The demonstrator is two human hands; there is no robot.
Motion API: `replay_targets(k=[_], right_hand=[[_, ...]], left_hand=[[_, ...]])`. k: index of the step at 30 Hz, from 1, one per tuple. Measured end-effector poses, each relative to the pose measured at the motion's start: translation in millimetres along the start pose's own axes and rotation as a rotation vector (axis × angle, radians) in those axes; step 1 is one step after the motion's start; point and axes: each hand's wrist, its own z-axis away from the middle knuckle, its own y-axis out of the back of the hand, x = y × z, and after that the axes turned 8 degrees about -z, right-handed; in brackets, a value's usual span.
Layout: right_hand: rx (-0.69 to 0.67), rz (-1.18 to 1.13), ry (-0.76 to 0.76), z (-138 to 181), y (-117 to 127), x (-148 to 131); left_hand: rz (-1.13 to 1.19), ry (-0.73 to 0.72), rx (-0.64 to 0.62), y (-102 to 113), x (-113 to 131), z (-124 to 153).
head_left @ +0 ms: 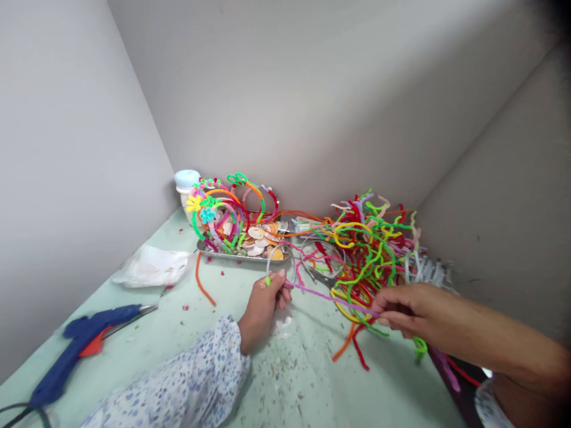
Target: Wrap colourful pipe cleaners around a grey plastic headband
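My left hand (267, 303) is closed on a thin pale headband hoop (270, 257) that stands up above the fingers. A short bit of green pipe cleaner (268, 280) shows on the hoop near the thumb. From the left fingers a purple pipe cleaner (332, 298) runs taut to the right. Its other end is pinched between the thumb and fingers of my right hand (405, 309). Behind the right hand lies a tangled heap of coloured pipe cleaners (375, 249). Bare wire hoops (323, 255) rest beside that heap.
A metal tray (250, 258) holds round discs and several decorated headbands (232, 208). A lidded container (187, 181) stands behind it. At left lie a crumpled plastic bag (154, 266), a blue glue gun (84, 339) and an orange pipe cleaner (203, 282). Grey walls enclose the table.
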Motion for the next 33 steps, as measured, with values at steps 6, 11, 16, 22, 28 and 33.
replay_targets(k=[6, 11, 16, 22, 28, 33], right_hand=[[0.014, -0.075, -0.062, -2, 3, 16], [0.105, -0.004, -0.086, 0, 9, 25], [0.118, -0.001, -0.074, 1, 11, 27], [0.084, -0.035, -0.036, 3, 11, 22], [0.069, -0.069, -0.049, 2, 9, 18], [0.015, -0.183, 0.031, -8, 8, 1]], left_hand=[[0.087, 0.008, -0.021, 1, 4, -1], [0.137, 0.038, -0.020, 0, 7, 1], [0.130, 0.045, 0.007, -1, 6, 0], [0.171, 0.030, 0.042, 0, 4, -3], [0.154, 0.023, -0.045, 2, 4, -3], [0.098, 0.021, -0.128, 2, 3, 0]])
